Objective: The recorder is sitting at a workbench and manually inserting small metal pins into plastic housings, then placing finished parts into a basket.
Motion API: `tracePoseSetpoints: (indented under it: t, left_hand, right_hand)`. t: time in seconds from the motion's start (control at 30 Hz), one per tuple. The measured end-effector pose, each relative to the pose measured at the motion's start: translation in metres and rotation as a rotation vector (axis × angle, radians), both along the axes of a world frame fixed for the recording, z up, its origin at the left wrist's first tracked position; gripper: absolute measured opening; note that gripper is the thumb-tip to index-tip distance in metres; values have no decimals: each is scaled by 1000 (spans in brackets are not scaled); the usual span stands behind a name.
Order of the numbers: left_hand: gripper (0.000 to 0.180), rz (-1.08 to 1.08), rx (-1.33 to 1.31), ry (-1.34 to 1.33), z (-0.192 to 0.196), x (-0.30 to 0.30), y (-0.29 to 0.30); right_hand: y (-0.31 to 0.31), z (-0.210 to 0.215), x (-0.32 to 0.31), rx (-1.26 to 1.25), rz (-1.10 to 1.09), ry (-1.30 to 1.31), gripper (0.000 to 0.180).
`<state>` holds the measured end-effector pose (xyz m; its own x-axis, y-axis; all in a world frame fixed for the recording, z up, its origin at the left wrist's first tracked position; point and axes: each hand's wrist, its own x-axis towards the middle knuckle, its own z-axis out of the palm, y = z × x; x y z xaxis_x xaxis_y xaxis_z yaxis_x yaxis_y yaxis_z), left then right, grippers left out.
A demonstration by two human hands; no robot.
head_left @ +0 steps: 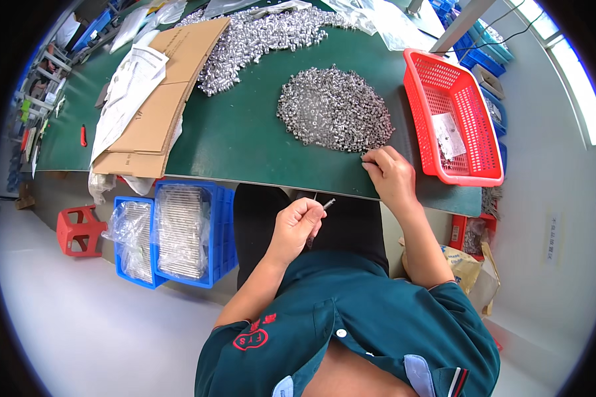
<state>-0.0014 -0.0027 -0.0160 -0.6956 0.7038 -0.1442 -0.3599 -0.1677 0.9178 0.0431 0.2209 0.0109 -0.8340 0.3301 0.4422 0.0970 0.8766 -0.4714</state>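
My left hand is closed in front of the table's near edge, gripping a thin metal pin whose tip points up and to the right. At the near right side of a round pile of small silver metal sleeves, my right hand has its thumb and forefinger pinched together just above the table top. What lies between those fingertips is too small to make out. The pile rests on the green table.
A red plastic basket with a paper slip stands right of the pile. Farther back lies a larger heap of metal parts. Flattened cardboard and papers are on the left. Blue crates and a red stool stand below.
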Motion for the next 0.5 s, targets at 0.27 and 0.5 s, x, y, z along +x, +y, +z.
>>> tracePoseSetpoints:
  t: [0.27, 0.5]
  left_hand:
    - [20, -22, -26, -9, 1, -2, -2]
    - [19, -7, -29, -12, 1, -3, -2]
  right_hand:
    - [1, 2, 4, -202, -14, -40, 13]
    - [-8, 13, 4, -197, -47, -87, 15]
